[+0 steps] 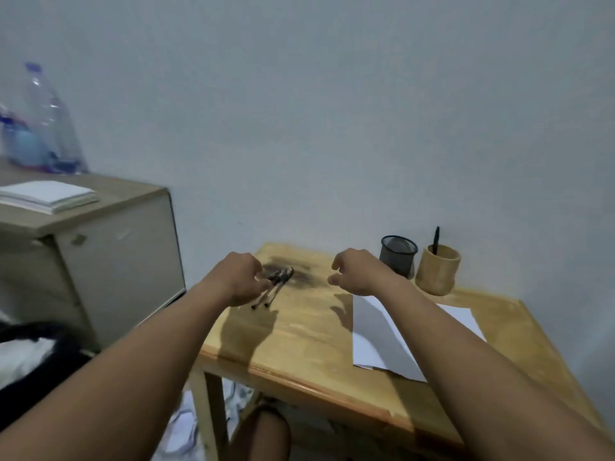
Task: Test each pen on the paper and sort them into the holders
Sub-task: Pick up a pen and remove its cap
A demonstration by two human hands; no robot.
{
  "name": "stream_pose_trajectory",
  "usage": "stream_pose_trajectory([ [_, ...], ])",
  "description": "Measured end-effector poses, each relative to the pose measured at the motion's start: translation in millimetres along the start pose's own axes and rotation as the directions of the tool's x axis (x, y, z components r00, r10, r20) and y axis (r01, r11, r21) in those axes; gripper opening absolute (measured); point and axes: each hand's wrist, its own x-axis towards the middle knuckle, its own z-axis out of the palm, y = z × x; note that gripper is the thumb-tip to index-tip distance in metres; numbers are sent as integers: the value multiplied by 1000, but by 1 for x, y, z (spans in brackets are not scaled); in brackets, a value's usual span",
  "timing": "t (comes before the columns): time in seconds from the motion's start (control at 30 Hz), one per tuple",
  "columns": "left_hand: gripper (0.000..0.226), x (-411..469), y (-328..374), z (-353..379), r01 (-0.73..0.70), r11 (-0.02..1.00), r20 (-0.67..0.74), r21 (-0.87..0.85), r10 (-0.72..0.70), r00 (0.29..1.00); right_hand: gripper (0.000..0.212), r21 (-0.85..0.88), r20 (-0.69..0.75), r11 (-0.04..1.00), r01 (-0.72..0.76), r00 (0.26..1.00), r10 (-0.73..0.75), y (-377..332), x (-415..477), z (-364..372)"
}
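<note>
pens (278, 283) gripped by left hand (238, 277); right hand (357, 272) relaxed.

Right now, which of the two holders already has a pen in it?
The wooden holder, the right-hand one: a black pen sticks up from it. The black mesh holder beside it shows none.

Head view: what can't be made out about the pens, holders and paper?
Pens: blurred and partly under the left hand; count and grip unclear.
Mesh holder: dark inside, partly behind the right hand; contents unknown.
Wooden holder: one pen sticks out; its wall hides anything shorter.
Paper: the right forearm crosses it; any marks are hidden or too faint.
</note>
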Motion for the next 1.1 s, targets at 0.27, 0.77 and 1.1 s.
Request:
stream_pose_trajectory([
  [0.27,48,4,-26,30,54,998,-78,24,-52,996,32,-2,22,987,161,987,-161,-33,53,57],
  [0.77,27,19,0,83,42,968,-188,247,5,982,40,23,-50,930,367,929,-366,-23,89,102],
  [1.1,22,22,12,90,16,980,-178,199,20,984,20,1,-77,916,400,914,-399,-13,85,100],
])
